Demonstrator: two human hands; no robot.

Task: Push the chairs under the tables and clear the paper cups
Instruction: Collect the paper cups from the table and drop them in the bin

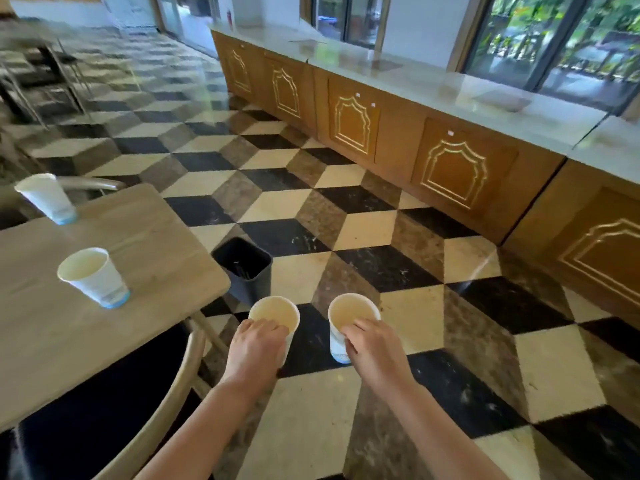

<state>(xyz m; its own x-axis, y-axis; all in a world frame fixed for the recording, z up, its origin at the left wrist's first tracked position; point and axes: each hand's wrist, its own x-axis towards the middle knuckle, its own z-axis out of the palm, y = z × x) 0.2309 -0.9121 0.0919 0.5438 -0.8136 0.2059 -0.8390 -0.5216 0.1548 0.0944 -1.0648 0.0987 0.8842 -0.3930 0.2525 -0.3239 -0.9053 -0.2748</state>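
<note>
I have a paper cup in each hand, low in the middle of the frame. My left hand (258, 344) has its grip closed over the rim and side of the left cup (277, 315), fingers hooked just inside the lip; my right hand (372, 348) has the right cup (348, 318) pinched the same way, thumb on the outer wall. Held by the rim like this, both cups stay upright and mouth-up, which I judge is deliberate: each shows a pale inside, and I cannot tell whether any liquid remains.

Both are carried out over the checkered floor, off the wooden surface (145, 237) at the left, and just beyond them stands the black bin (247, 271), tucked beside the surface's corner. That looks like where these two are headed.

Two more paper cups stand on the surface: one at centre left (93, 277), one nearer the far edge at the upper left (46, 197). These remain to be cleared.

At the lower left a chair (166, 393) with a dark seat and pale curved frame sits partly under the surface; it may need a further push.
</note>
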